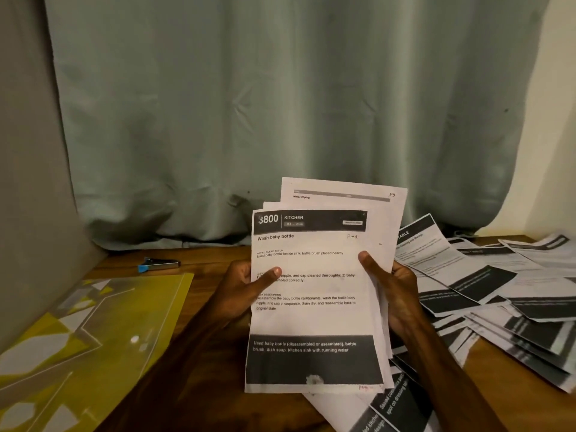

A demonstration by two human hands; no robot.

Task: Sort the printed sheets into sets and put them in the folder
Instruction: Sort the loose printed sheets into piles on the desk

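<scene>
- In the centre of the frame, a sheaf of sheets (314, 300) is held up off the table (218, 385), upright and facing the camera, fanned a little at the top.
- The left hand (240, 291) grips the sheaf's left edge: the thumb lies across the front of the top page and the fingers are curled behind, out of sight.
- The right hand (394, 291) clamps the right edge the same way, thumb pressed on the front and fingers wrapped round the back.
- The top page reads "3800 KITCHEN" in a dark banner, "Wash baby bottle" beneath, with a handwritten "P-1" at its upper right.
- Peeking out above it is a page headed "Mirror Wiping", marked "P3" in its corner.
- At the lower left, a yellow see-through folder (93, 332) lies flat on the table, well apart from the hands.
- Just beyond the folder's far edge sits a small silver and blue object (159, 265); too small to say what it is.
- Over on the right, loose sheets (498, 291) sprawl across the table in an overlapping heap, running under the right forearm and down to the bottom edge.
- A grey-green curtain (280, 104) fills the top of the frame, hanging down to the table's far edge.
</scene>
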